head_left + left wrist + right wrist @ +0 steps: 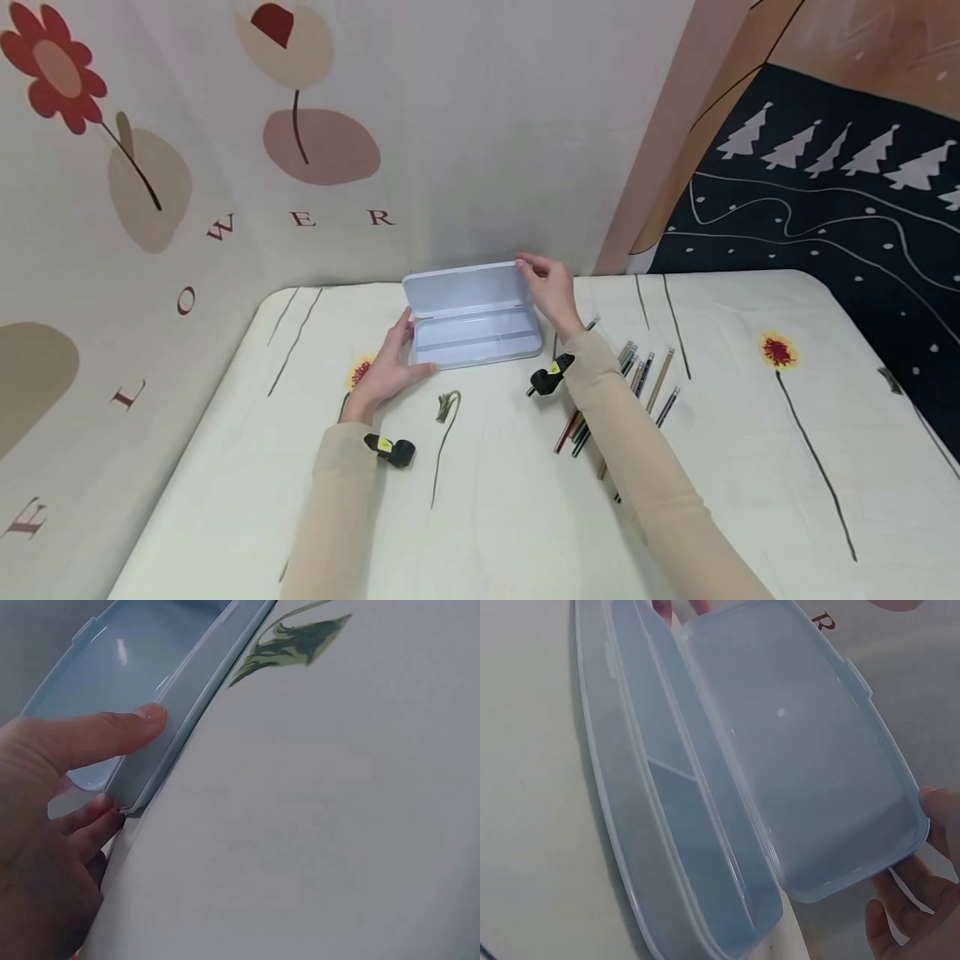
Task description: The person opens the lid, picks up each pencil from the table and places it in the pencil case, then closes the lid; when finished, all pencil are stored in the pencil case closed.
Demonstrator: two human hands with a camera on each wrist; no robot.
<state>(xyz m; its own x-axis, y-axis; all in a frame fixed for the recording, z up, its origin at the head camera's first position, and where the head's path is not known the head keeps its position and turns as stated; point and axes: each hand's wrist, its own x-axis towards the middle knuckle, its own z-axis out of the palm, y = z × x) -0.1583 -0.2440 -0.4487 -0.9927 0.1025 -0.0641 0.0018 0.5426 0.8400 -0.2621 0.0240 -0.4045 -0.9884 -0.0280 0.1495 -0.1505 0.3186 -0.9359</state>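
Note:
A light blue plastic pencil case point(457, 340) lies on the white cloth, its hinged lid point(465, 289) raised and leaning back. Inside, ridges split the base into long compartments, and a short divider point(671, 769) crosses one of them. My left hand point(386, 371) holds the case at its left end; the thumb point(112, 735) lies against the front wall and the other fingers reach round the end. At the lid's upper right corner, my right hand point(553, 293) pinches the edge between thumb and fingers.
Several pencils point(661, 381) lie in a loose pile right of the case, partly under the right forearm. The table cloth point(495, 483) has printed flowers and stems. Patterned fabric point(480, 125) hangs just behind the table's back edge. A small black camera sits on each wrist.

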